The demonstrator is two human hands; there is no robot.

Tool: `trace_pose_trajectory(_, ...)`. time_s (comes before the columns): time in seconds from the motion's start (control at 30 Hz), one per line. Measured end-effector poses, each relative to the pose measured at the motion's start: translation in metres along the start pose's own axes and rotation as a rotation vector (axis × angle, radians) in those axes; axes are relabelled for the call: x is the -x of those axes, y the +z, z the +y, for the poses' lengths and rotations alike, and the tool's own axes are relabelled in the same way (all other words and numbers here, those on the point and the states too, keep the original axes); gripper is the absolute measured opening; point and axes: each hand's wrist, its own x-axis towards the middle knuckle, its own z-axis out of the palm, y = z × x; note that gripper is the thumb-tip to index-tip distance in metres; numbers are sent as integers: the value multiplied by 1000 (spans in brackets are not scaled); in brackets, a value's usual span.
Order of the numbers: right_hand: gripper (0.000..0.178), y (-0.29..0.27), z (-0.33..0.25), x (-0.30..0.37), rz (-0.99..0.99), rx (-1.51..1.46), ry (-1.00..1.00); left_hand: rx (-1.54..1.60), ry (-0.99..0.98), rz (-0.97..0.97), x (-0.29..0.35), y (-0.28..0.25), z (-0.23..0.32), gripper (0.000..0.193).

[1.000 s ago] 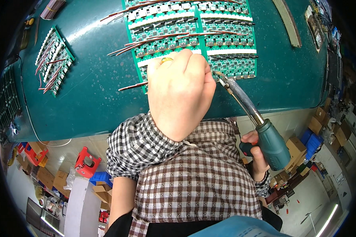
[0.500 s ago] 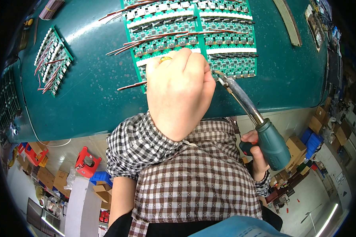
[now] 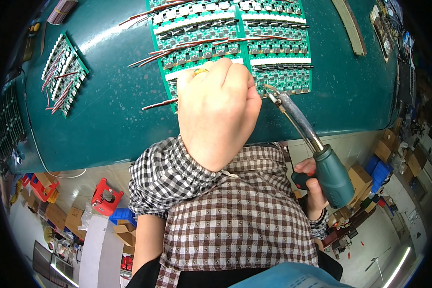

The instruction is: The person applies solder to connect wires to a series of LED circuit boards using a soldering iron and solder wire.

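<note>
My left hand point(image 3: 218, 113) is closed over the near edge of a green circuit board panel point(image 3: 285, 85), with a ring on one finger. Its fingertips are hidden underneath, so what they pinch does not show. A red and white wire point(image 3: 159, 104) sticks out to the left of this hand. My right hand point(image 3: 316, 196) grips a green trigger-style soldering gun point(image 3: 335, 176). The gun's bent metal tip point(image 3: 272, 90) is just right of my left fingers, over the panel's near edge. More red, white and dark wires point(image 3: 189, 45) lie across the panel's rows of components.
On the green table point(image 3: 110, 115), a smaller board with wires point(image 3: 65, 74) lies at left. A bundle of thin wires point(image 3: 62, 10) sits at the far left, and a curved strip point(image 3: 349, 26) at the far right. A red stool point(image 3: 105, 197) stands on the floor.
The soldering gun has shifted slightly to the right, its tip drawing a little away from my left fingers. My left hand and the panel stay in place.
</note>
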Motion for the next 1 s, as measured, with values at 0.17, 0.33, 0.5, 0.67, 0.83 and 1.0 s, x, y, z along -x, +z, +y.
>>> trace_pose_trajectory(0.17, 46, 5, -4, -2, 26, -92, 32, -9, 6, 7, -1, -1, -1, 17)
trace_pose_trajectory(0.33, 40, 8, -7, -4, 20, -109, 10, 8, 1, 15, -1, 2, -1, 18)
trace_pose_trajectory(0.5, 43, 7, -3, -13, 20, -248, -25, 27, -13, 3, 0, -2, 2, 18)
trace_pose_trajectory(0.67, 48, 7, 4, -30, 30, -600, -8, -2, 35, 46, 1, -13, 12, 21)
trace_pose_trajectory(0.83, 51, 11, 8, -46, -76, -825, -31, 223, 31, 174, 2, -29, 21, 20)
trace_pose_trajectory(1.0, 50, 16, 9, -50, -131, -869, -63, 1221, -558, -33, -12, -31, 29, 15)
